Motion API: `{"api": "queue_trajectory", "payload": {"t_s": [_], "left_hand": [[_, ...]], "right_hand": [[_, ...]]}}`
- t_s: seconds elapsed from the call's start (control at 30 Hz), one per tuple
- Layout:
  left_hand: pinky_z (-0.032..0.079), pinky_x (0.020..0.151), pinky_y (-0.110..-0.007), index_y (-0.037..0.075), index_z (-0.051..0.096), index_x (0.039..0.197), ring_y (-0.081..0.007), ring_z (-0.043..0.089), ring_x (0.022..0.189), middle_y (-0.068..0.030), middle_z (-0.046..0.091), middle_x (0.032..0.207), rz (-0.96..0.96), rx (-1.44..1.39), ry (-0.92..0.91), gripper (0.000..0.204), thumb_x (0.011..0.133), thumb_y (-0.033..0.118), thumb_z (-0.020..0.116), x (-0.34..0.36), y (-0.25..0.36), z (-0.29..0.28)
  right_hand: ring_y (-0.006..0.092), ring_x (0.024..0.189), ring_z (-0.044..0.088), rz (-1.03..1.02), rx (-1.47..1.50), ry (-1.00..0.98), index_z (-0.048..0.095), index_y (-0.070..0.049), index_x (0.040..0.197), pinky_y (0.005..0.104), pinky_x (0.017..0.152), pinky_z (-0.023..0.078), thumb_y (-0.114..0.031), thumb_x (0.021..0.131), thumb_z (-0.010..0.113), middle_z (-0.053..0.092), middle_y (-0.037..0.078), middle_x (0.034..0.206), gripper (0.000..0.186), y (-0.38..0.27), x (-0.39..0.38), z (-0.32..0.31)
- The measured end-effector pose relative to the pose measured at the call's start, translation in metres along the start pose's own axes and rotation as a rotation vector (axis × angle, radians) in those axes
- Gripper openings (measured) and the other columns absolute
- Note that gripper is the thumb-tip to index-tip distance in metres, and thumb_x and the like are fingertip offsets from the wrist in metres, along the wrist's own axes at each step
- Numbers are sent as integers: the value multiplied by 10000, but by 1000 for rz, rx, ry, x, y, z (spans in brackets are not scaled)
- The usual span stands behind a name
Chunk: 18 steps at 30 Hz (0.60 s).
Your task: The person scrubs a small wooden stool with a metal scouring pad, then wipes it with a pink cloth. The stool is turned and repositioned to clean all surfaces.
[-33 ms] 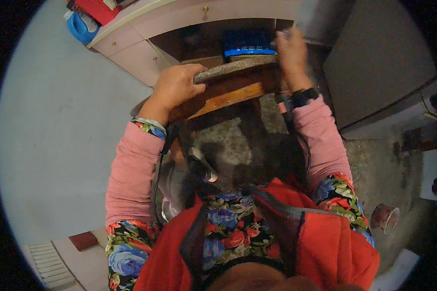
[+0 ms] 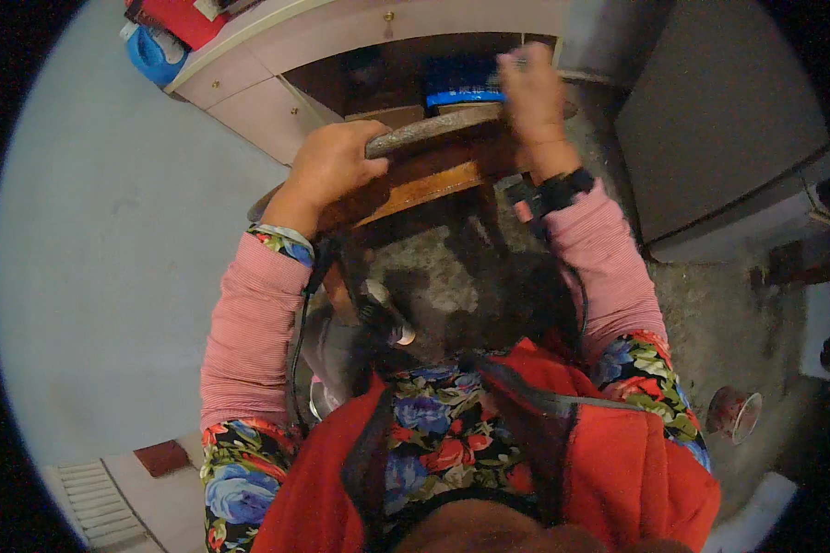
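Observation:
My left hand (image 2: 337, 161) is closed round the speckled, pale-edged rim of a dark wooden top (image 2: 438, 127), which has a lighter wooden rail and legs below it. Up at the top's right end, my right hand (image 2: 535, 106) is blurred, its fingers curled around something small I cannot make out. Its wrist carries a black band.
Behind the top stand a pink cabinet (image 2: 327, 32) with an open recess holding a blue package (image 2: 463, 95), and red (image 2: 180, 18) and blue (image 2: 157, 55) containers on it. A grey panel (image 2: 719, 120) is at right, a small tub (image 2: 734, 415) on the concrete floor.
My right hand has moved a little to the left and up along the wooden top. My left hand stays in about the same place on the rim.

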<state>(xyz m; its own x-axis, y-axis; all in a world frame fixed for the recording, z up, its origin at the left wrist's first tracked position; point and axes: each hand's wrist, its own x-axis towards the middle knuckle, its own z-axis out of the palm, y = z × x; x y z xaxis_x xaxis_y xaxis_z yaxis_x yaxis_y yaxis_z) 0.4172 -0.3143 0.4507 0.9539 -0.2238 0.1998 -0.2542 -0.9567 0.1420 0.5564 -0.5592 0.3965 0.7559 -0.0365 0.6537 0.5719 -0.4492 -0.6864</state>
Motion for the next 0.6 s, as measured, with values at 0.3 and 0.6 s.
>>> {"api": "queue_trajectory", "payload": {"t_s": [0.3, 0.6], "left_hand": [[520, 752, -458, 126, 670, 1077, -381, 641, 884, -157, 682, 964, -23, 0, -2, 352, 750, 241, 731, -2, 13, -6], [523, 765, -457, 132, 672, 1077, -377, 646, 892, -157, 685, 965, -19, -41, -27, 338, 766, 251, 721, -1, 18, -9]], "right_hand": [[458, 930, 618, 127, -86, -36, 560, -25, 1023, 509, 777, 499, -251, 891, 631, 647, 258, 997, 271, 35, 10, 8], [474, 906, 613, -115, 62, -225, 549, -25, 988, 534, 769, 495, -276, 888, 623, 645, 257, 935, 281, -13, -2, 22]]}}
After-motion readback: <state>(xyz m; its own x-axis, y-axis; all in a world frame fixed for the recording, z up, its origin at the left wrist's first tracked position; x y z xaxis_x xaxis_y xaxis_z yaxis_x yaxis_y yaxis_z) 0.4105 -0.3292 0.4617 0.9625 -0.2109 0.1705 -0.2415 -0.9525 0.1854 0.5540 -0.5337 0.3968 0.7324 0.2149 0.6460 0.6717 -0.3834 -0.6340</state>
